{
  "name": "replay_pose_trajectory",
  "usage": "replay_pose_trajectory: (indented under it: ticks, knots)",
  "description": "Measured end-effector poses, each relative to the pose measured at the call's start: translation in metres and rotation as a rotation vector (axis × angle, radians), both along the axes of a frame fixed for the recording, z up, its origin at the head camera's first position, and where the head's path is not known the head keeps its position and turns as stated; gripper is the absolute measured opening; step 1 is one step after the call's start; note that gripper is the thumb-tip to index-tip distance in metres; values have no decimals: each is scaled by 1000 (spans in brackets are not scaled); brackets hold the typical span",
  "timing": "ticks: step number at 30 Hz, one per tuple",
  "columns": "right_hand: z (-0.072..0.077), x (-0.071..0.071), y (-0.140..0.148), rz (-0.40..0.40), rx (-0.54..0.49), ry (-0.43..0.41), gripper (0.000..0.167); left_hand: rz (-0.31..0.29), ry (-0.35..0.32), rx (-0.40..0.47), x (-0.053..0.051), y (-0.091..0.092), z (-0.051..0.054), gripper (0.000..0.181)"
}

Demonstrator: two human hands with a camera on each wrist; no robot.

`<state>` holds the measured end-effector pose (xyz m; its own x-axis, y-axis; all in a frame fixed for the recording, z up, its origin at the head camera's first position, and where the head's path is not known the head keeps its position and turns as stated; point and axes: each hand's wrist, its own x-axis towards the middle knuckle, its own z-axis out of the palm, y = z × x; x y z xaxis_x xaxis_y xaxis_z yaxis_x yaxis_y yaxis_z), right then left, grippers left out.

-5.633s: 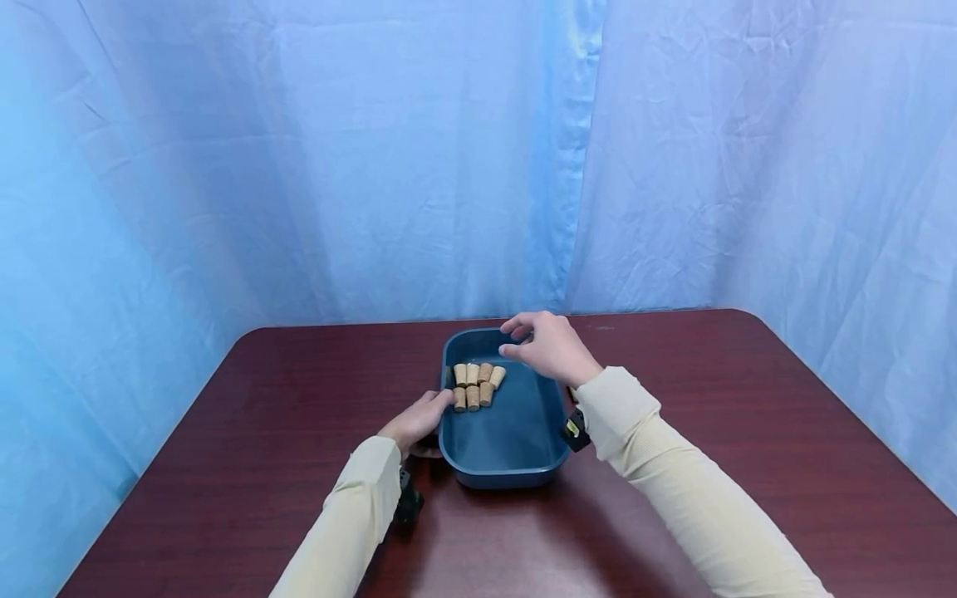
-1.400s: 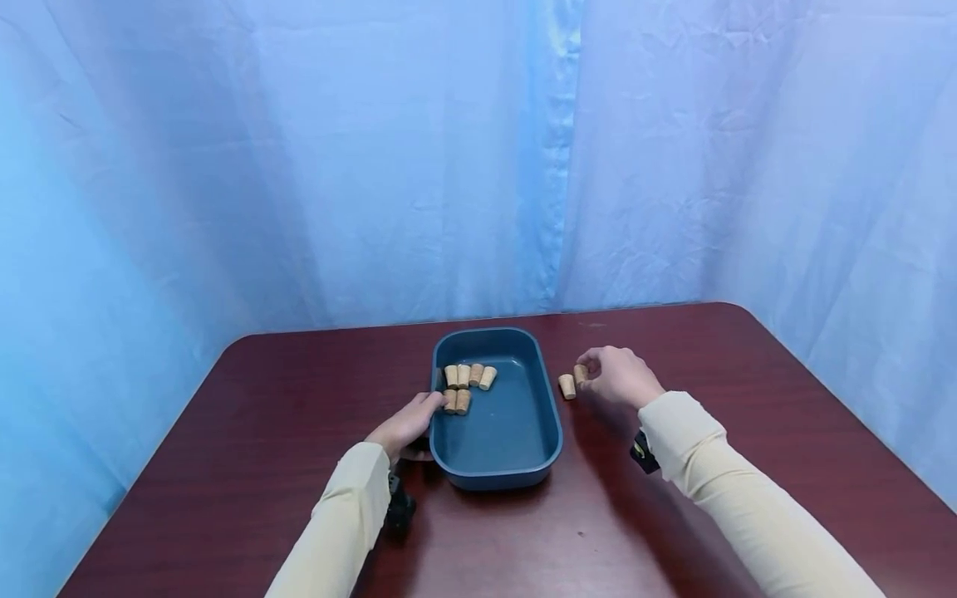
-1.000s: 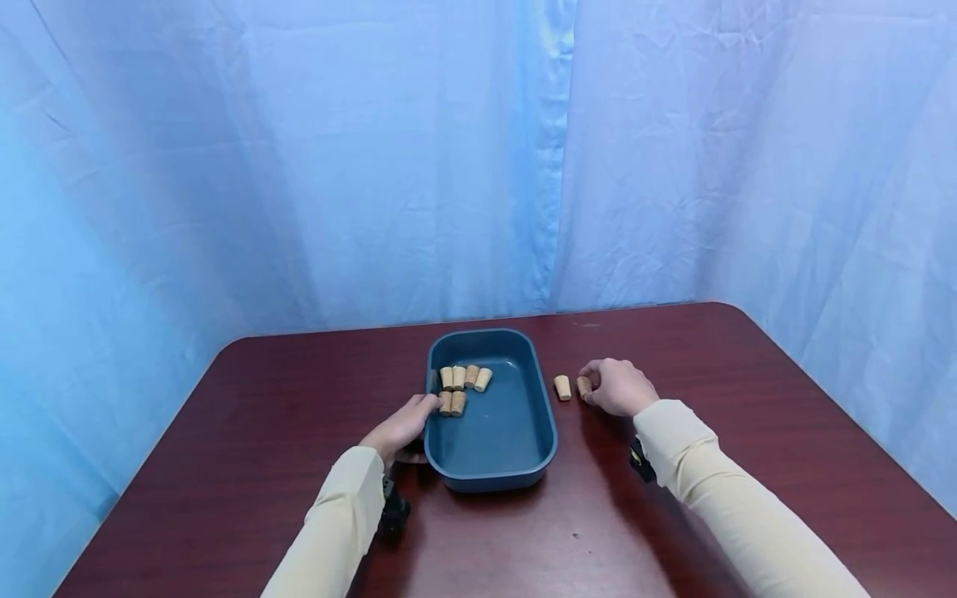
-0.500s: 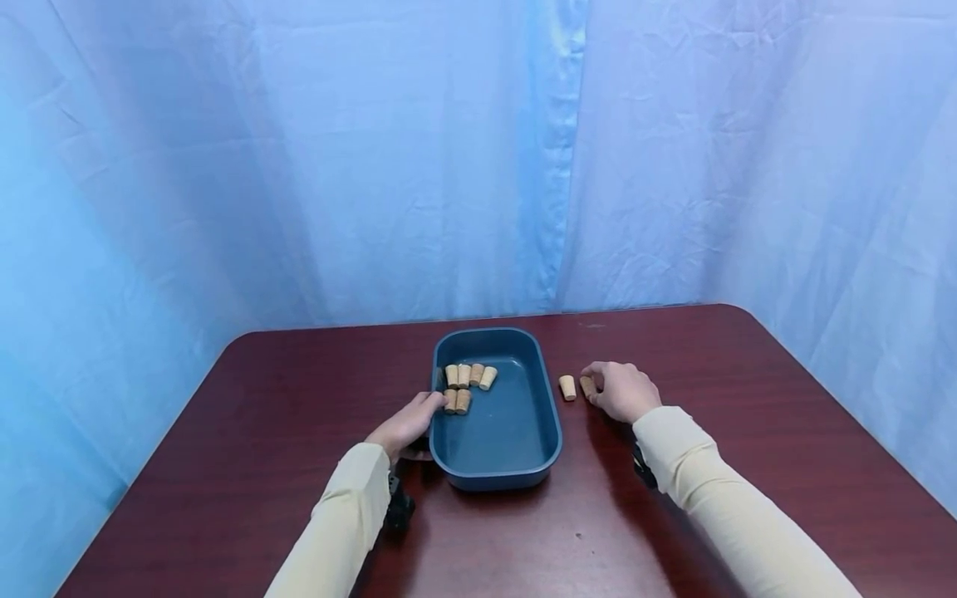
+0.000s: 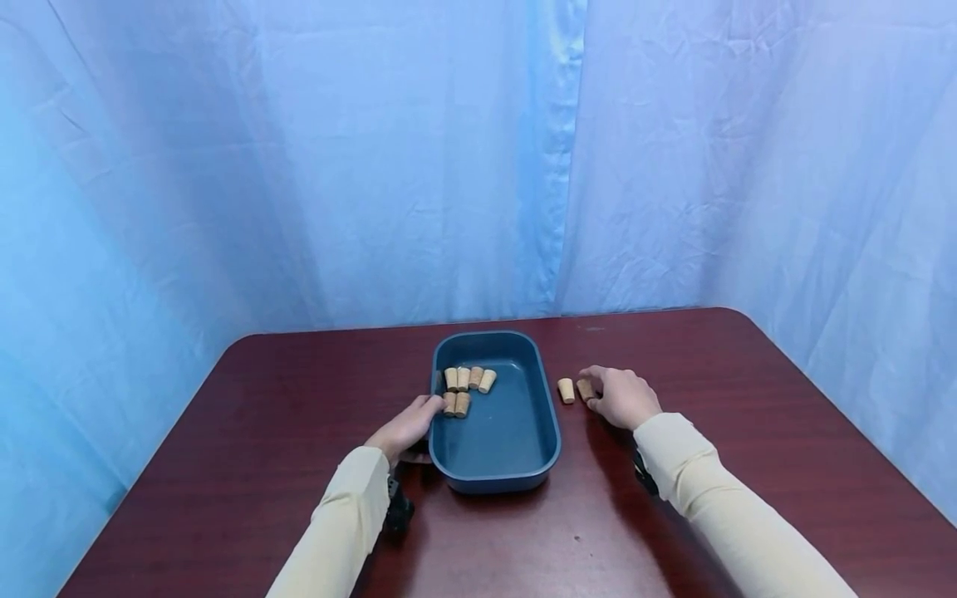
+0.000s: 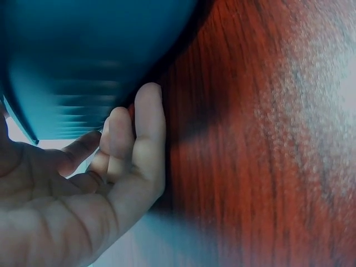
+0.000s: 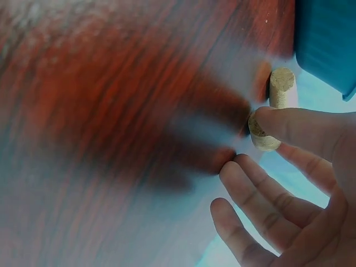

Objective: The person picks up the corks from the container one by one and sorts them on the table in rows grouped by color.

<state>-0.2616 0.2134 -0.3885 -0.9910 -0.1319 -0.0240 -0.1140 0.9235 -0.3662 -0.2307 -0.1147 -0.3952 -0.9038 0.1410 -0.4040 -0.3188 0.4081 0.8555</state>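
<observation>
A deep blue rectangular tray (image 5: 497, 486) stands on the table with several tapered cork stoppers (image 5: 463, 379) lying in two rows at its left side. My left hand (image 5: 407, 428) holds the tray's left wall, thumb over the rim; the left wrist view shows the other fingers bent against the outside near the table. On the table right of the tray lies a pale cork stopper (image 5: 566, 390). Just beside it, my right hand (image 5: 622, 397) has thumb and index finger at a browner cork stopper (image 7: 262, 133). The other right fingers are spread apart in the right wrist view.
The dark red wooden table (image 5: 299, 399) has rounded far corners. Light blue curtains (image 5: 419, 166) hang behind it and along both sides. A black wrist camera (image 5: 399, 508) sits under the left sleeve.
Compared with the oldest frame, the tray's nearer row has one cork stopper fewer. The right hand has moved from above the tray to the table at right, lowering the browner cork slightly recently.
</observation>
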Motion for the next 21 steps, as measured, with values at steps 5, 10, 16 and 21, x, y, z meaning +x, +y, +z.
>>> replay_pose_trajectory:
  ticks: [5, 10, 16, 21]
  knots:
    - [-1, 1, 1, 3, 0, 15, 41, 7, 7, -5, 1, 1, 0, 65]
    - [-1, 1, 1, -3, -3, 36, 37, 7, 8, 0, 1, 1, 0, 65]
    - [0, -1, 1, 3, 5, 43, 35, 12, 9, -7, 1, 1, 0, 66]
    - [0, -1, 1, -6, 19, 45, 37, 5, 4, -4, 1, 1, 1, 65]
